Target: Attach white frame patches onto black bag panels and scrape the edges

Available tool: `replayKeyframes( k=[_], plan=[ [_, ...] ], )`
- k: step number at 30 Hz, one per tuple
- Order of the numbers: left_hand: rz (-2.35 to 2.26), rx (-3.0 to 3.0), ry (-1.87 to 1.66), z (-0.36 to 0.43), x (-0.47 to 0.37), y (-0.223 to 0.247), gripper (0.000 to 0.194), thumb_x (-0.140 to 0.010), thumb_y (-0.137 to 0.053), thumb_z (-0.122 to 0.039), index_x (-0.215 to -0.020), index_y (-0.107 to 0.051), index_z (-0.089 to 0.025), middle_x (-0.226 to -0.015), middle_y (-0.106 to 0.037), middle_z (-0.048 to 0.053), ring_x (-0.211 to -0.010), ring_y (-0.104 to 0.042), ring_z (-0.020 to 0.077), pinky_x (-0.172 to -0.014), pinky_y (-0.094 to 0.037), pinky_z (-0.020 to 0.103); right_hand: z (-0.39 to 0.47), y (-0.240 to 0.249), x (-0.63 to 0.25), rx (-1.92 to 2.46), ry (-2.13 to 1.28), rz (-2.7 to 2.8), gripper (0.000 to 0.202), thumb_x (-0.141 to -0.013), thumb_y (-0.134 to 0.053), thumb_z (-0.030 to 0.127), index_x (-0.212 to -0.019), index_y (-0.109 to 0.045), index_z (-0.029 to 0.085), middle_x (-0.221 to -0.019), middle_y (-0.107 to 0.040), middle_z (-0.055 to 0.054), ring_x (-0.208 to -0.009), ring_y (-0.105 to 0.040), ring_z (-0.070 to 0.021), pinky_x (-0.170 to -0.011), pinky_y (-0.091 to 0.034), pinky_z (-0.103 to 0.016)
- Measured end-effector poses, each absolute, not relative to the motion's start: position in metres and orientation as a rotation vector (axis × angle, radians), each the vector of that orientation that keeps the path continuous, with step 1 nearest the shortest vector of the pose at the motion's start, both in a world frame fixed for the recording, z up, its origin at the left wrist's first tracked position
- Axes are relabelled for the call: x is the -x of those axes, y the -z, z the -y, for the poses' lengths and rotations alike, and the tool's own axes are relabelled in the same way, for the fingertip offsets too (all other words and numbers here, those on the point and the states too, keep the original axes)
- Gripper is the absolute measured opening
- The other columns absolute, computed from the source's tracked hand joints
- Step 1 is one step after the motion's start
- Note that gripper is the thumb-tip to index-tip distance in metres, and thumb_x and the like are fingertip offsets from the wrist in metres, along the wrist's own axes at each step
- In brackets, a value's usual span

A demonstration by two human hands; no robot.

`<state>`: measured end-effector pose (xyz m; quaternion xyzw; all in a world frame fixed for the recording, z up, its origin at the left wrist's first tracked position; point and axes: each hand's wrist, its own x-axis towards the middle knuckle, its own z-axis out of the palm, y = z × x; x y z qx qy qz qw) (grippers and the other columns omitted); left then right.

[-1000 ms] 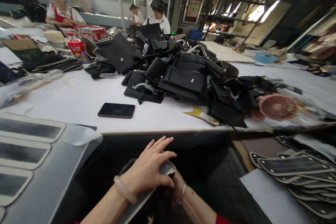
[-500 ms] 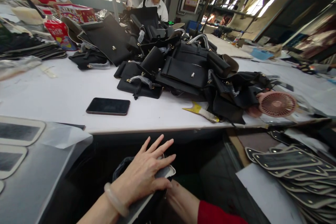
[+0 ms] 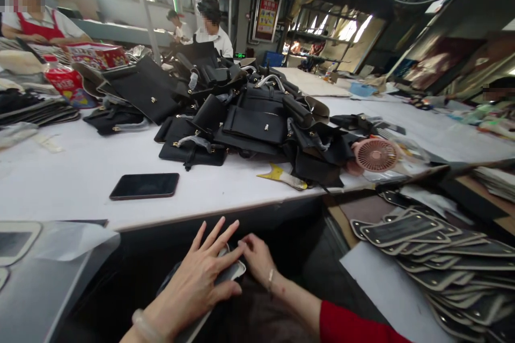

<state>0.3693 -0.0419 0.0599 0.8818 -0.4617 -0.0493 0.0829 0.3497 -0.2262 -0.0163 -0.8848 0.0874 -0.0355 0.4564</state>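
Observation:
My left hand lies with its fingers spread over a dark piece with a pale border, held low in front of the table edge. Most of this piece is hidden under the hand, so its full shape cannot be made out. Close to the left index fingertip, my right hand has its thumb and fingers pinched together. Whatever is in that pinch, if anything, is too small to see. Below both hands the space is dark.
Black leather bags are heaped on the white table. Nearer me lie a phone and a yellow-and-white tool. A pink fan stands to their right. Dark pale-edged panels are stacked at right. Several co-workers sit beyond.
My right hand has come out from beneath the piece and risen to the right of the left hand, fingers pinched. The left hand remains spread on the piece. The view has tilted up and turned right.

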Motion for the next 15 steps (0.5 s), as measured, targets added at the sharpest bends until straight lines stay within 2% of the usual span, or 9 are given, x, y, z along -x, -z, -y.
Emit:
replayKeyframes(
  k=[1, 2, 4, 6, 9, 15],
  plan=[
    [1.371, -2.635, 0.155, 0.042, -0.369, -0.06, 0.078, -0.08, -0.071, -0.047, -0.145, -0.028, -0.046, -0.16, -0.011, 0.002, -0.146, -0.013, 0.0359, -0.112, -0.018, 0.069, 0.246, 0.005, -0.356, 2.282, 0.138, -0.191, 0.016, -0.095, -0.053, 0.026, -0.095, -0.062, 0.012, -0.089, -0.064, -0.005, -0.079, -0.06, -0.0155, -0.075, -0.052, -0.031],
    [1.362, -2.634, 0.167, 0.043, -0.368, -0.061, 0.078, -0.08, -0.071, -0.048, -0.145, -0.029, -0.046, -0.16, -0.012, 0.001, -0.146, -0.013, 0.0357, -0.112, -0.018, 0.069, 0.267, -0.008, -0.365, 2.385, 0.21, -0.164, 0.017, -0.096, -0.051, 0.024, -0.101, -0.062, 0.013, -0.098, -0.064, -0.008, -0.09, -0.059, -0.0176, -0.084, -0.05, -0.032],
    [1.344, -2.626, 0.198, 0.043, -0.367, -0.063, 0.076, -0.08, -0.071, -0.048, -0.145, -0.032, -0.045, -0.16, -0.014, 0.001, -0.146, -0.014, 0.0348, -0.113, -0.018, 0.067, 0.309, -0.032, -0.387, 2.59, 0.33, -0.122, 0.029, -0.096, -0.048, 0.024, -0.12, -0.057, 0.011, -0.125, -0.056, -0.014, -0.119, -0.047, -0.0239, -0.106, -0.036, -0.038],
    [1.329, -2.614, 0.225, 0.043, -0.365, -0.066, 0.076, -0.079, -0.071, -0.048, -0.144, -0.034, -0.042, -0.16, -0.015, 0.001, -0.146, -0.015, 0.0335, -0.115, -0.019, 0.064, 0.343, -0.049, -0.414, 2.786, 0.364, -0.096, 0.042, -0.095, -0.05, 0.028, -0.132, -0.049, 0.009, -0.138, -0.046, -0.019, -0.129, -0.036, -0.0316, -0.109, -0.03, -0.045],
    [1.33, -2.601, 0.206, 0.042, -0.362, -0.067, 0.074, -0.079, -0.072, -0.047, -0.143, -0.037, -0.04, -0.159, -0.018, 0.001, -0.146, -0.017, 0.032, -0.115, -0.024, 0.06, 0.365, -0.055, -0.447, 3.038, 0.27, -0.042, 0.039, -0.093, -0.055, 0.028, -0.125, -0.055, 0.006, -0.129, -0.053, -0.021, -0.122, -0.042, -0.0339, -0.101, -0.036, -0.047],
    [1.419, -2.62, 0.043, 0.037, -0.361, -0.065, 0.069, -0.081, -0.066, -0.054, -0.142, -0.042, -0.034, -0.159, -0.021, 0.003, -0.145, -0.021, 0.0314, -0.114, -0.03, 0.059, 0.358, -0.046, -0.474, 3.33, 0.151, -0.137, 0.03, -0.097, -0.051, 0.028, -0.12, -0.057, 0.009, -0.115, -0.06, -0.013, -0.115, -0.052, -0.0264, -0.095, -0.043, -0.043]
  ],
)
